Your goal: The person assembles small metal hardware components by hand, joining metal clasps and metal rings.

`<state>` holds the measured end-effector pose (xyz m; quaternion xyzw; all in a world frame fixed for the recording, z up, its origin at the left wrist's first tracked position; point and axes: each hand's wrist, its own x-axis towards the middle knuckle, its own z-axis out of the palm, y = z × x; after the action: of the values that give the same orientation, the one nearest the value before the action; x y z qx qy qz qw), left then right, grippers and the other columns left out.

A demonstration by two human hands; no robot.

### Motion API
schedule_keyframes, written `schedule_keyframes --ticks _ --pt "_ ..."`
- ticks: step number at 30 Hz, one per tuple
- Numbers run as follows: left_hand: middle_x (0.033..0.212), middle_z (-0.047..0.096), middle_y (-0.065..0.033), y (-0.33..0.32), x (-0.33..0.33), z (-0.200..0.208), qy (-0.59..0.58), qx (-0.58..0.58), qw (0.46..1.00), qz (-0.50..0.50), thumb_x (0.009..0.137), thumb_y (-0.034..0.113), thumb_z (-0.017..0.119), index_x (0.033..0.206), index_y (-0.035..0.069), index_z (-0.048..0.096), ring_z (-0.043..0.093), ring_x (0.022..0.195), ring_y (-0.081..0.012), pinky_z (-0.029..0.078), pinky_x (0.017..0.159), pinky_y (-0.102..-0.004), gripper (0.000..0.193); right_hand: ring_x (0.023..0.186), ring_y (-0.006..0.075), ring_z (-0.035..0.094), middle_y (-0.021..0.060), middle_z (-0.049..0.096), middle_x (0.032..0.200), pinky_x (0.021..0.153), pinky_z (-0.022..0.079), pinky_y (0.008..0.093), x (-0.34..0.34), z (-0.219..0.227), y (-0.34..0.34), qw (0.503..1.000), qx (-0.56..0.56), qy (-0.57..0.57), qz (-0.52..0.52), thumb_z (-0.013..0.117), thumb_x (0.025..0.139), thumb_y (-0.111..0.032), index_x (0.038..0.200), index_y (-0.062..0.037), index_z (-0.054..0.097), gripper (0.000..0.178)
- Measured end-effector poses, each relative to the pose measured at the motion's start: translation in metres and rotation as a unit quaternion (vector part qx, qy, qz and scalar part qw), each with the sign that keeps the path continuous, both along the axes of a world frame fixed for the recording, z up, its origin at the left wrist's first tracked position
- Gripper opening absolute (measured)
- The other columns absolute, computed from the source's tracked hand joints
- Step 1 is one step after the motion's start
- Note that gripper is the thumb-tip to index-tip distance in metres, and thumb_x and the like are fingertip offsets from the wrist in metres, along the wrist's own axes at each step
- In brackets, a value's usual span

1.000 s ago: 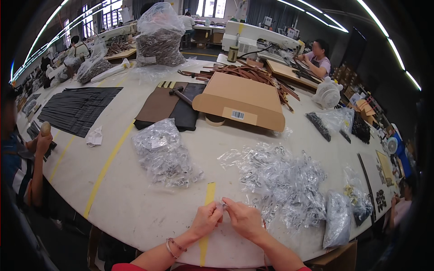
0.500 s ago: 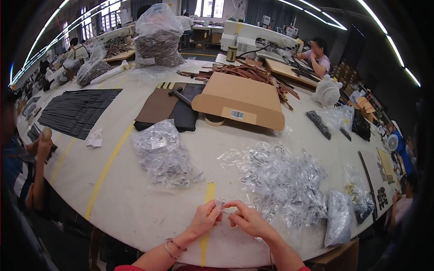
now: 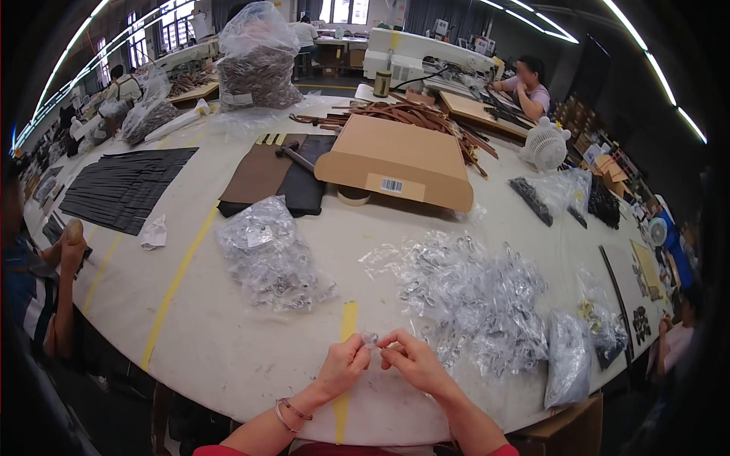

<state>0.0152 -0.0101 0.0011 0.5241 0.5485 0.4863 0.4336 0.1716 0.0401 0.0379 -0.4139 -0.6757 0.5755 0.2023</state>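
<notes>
Just beyond the table's near edge, my left hand (image 3: 344, 368) pinches a small clear plastic bag (image 3: 369, 340) with something shiny and metallic inside. My right hand (image 3: 414, 363) meets it from the right, thumb and fingertips pressed together at the bag's lower edge. What those right fingertips hold is too small to make out. Beyond my right hand spreads a heap of similar small clear bags (image 3: 475, 292) with metal pieces in them. Ahead on the left lies a larger clear bag (image 3: 266, 262) packed with such pieces.
A cardboard box (image 3: 403, 156) rests ahead, with a hammer (image 3: 295, 154) on brown and black sheets beside it. Black strips (image 3: 125, 186) lie left. A filled plastic bag (image 3: 569, 361) sits near the right edge. Co-workers sit at the left, right and far side.
My hands have drawn slightly closer together around the small bag, and the right fingers have curled in more. The whole view has shifted a little.
</notes>
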Motion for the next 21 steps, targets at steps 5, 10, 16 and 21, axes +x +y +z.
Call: schedule_keyframes --ticks 5,10,16,21 --pt "0.054 0.051 -0.0035 -0.001 0.001 0.003 -0.039 -0.013 0.999 -0.001 0.084 0.010 0.043 0.083 -0.001 0.051 0.047 0.048 -0.0088 0.039 0.045 -0.0242 0.014 0.060 0.0074 0.050 0.0048 0.057 0.062 0.057 0.040 0.0213 -0.001 0.007 0.007 0.998 -0.058 0.032 0.006 0.050 0.084 -0.011 0.109 -0.0056 0.054 0.026" --pt "0.057 0.049 0.0005 -0.001 0.001 0.006 -0.105 -0.072 0.991 -0.034 0.089 0.018 0.042 0.087 0.001 0.054 0.042 0.048 -0.0048 0.035 0.043 -0.0187 0.021 0.061 0.0064 0.050 0.0016 0.058 0.067 0.054 0.039 0.0209 0.000 0.001 0.008 0.999 0.000 -0.032 0.009 0.049 0.084 -0.009 0.108 -0.0056 0.055 0.025" --pt "0.061 0.050 0.0002 0.001 -0.002 0.008 -0.203 -0.161 0.965 -0.049 0.089 0.019 0.042 0.087 0.004 0.053 0.045 0.050 -0.0052 0.036 0.045 -0.0183 0.019 0.061 0.0112 0.053 0.0047 0.058 0.067 0.056 0.041 0.0243 -0.003 0.017 -0.008 0.908 0.346 -0.235 0.023 0.051 0.082 -0.011 0.116 -0.0059 0.048 0.035" --pt "0.061 0.050 0.0005 0.000 0.002 0.008 -0.188 -0.139 0.971 -0.059 0.089 0.019 0.042 0.086 0.004 0.053 0.045 0.050 -0.0050 0.037 0.045 -0.0181 0.018 0.060 0.0119 0.053 0.0048 0.058 0.065 0.057 0.041 0.0251 0.010 0.024 0.003 0.994 0.010 -0.094 0.053 0.049 0.083 -0.014 0.118 -0.0073 0.046 0.036"
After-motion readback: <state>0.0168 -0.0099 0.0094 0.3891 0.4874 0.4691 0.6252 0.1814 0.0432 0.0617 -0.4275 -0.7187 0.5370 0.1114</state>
